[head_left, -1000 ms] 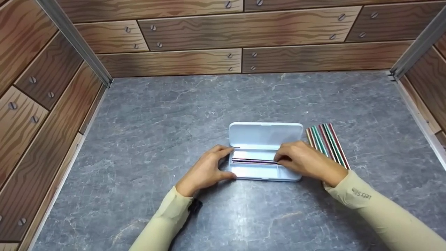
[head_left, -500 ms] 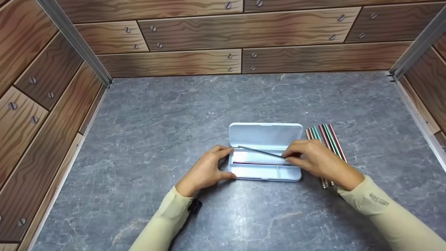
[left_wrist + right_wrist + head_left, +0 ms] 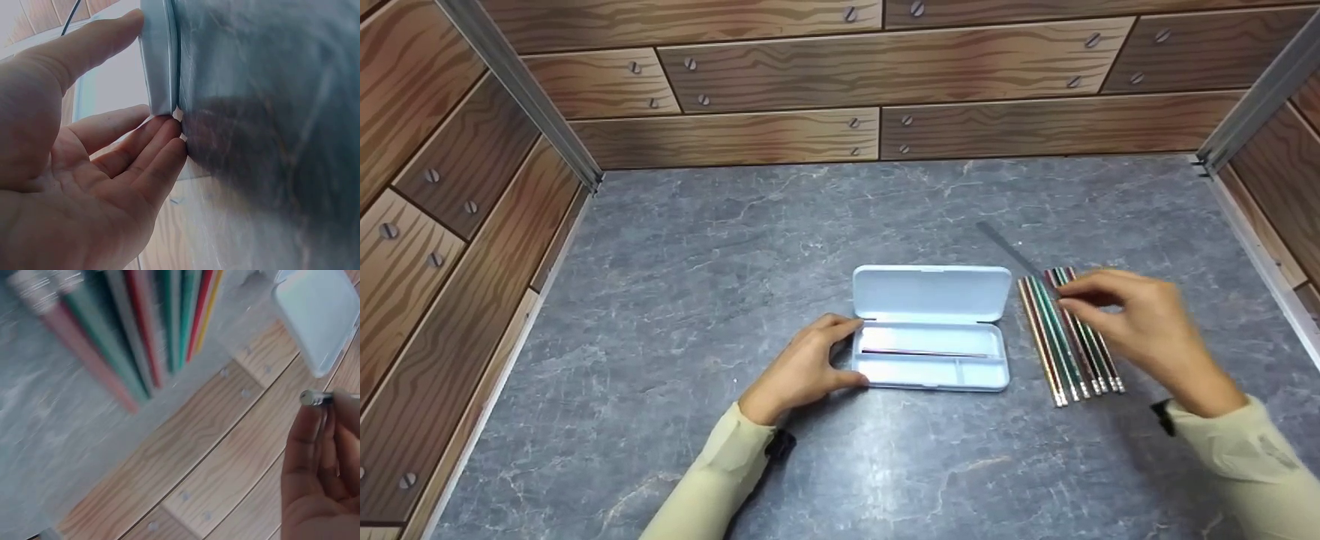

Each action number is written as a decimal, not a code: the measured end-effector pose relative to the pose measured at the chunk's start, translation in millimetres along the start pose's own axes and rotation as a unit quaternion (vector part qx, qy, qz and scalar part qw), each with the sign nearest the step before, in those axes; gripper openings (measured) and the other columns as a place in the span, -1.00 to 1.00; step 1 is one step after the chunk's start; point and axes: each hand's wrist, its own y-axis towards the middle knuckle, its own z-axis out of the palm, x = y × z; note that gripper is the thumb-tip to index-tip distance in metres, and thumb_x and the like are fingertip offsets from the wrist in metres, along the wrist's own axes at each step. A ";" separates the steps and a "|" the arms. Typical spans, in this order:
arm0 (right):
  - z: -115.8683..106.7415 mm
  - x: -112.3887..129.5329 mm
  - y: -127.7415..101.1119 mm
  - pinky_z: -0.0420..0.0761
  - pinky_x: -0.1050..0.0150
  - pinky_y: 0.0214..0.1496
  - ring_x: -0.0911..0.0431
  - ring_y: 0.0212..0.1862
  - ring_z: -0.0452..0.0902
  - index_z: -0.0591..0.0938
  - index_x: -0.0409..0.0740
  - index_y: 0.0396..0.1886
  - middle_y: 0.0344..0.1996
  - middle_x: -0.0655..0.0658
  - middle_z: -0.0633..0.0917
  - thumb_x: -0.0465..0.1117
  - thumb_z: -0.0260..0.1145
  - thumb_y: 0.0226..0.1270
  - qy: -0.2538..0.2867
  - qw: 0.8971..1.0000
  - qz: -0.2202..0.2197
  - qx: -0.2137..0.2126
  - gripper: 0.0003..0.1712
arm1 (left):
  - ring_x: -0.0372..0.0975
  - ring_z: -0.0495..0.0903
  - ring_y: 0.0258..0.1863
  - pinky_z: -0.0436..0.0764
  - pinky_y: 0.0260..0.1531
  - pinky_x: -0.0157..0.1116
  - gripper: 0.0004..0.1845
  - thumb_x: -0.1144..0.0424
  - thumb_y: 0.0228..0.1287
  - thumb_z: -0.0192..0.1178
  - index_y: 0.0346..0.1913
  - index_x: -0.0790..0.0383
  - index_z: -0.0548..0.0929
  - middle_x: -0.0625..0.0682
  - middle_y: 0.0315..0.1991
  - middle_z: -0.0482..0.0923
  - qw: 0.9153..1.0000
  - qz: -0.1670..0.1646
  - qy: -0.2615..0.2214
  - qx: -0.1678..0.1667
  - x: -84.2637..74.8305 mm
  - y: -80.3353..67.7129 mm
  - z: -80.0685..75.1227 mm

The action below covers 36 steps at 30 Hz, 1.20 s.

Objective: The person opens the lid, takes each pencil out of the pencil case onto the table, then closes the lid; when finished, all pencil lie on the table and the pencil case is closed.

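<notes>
A light blue pencil case (image 3: 931, 292) lies open on the table, its lid tilted back. My left hand (image 3: 802, 367) holds the case by its left end, with thumb and fingers on opposite sides; the left wrist view shows the thumb (image 3: 95, 42) on one edge. One thin dark pencil (image 3: 922, 352) lies in the case's rear compartment. Over the row of coloured pencils (image 3: 1046, 337) to the right, my right hand (image 3: 1147, 322) pinches a dark pencil (image 3: 1009, 250), blurred in the head view. Its end (image 3: 315, 398) pokes out between the fingertips in the right wrist view.
The pencils in the row lie side by side, their metal ends toward me. Grey marbled tabletop (image 3: 735, 247) surrounds the case. Wood-patterned walls (image 3: 780, 75) stand at the back and both sides.
My right hand has lifted the dark pencil out of the case and carried it right, over the pencil row. The left hand has stayed at the case's left end.
</notes>
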 end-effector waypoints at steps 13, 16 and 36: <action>-11.9 -42.0 -36.9 0.41 0.40 -0.39 0.40 -0.47 0.49 0.82 -0.18 -0.16 -0.35 -0.23 0.83 -0.21 0.50 0.18 -0.087 0.971 0.217 0.053 -0.76 | -0.14 0.53 0.29 0.46 0.43 -0.14 -0.09 0.04 0.03 0.59 0.46 0.22 0.46 0.02 0.27 0.56 1.000 -0.002 0.004 -0.003 -0.5 -1.9 -1.2; -10.1 -44.2 -39.9 0.43 0.31 -0.39 0.26 -0.47 0.54 0.82 -0.19 -0.17 -0.38 -0.20 0.82 -0.24 0.48 0.16 -0.092 0.968 0.223 0.066 -0.78 | -0.13 0.53 0.29 0.49 0.40 -0.13 -0.10 0.05 0.05 0.58 0.45 0.24 0.46 0.04 0.26 0.56 1.000 0.003 -0.001 -0.005 0.0 -3.4 -1.1; -9.2 -48.2 -51.8 0.56 -0.15 -0.23 -0.30 -0.18 0.69 0.80 -0.20 -0.17 -0.20 -0.37 0.80 -0.23 0.47 0.18 -0.091 0.957 0.247 0.120 -0.77 | -0.13 0.52 0.29 0.46 0.43 -0.13 -0.08 0.03 0.04 0.58 0.47 0.21 0.45 0.02 0.27 0.55 1.000 0.003 0.001 0.002 -3.8 -2.3 -0.9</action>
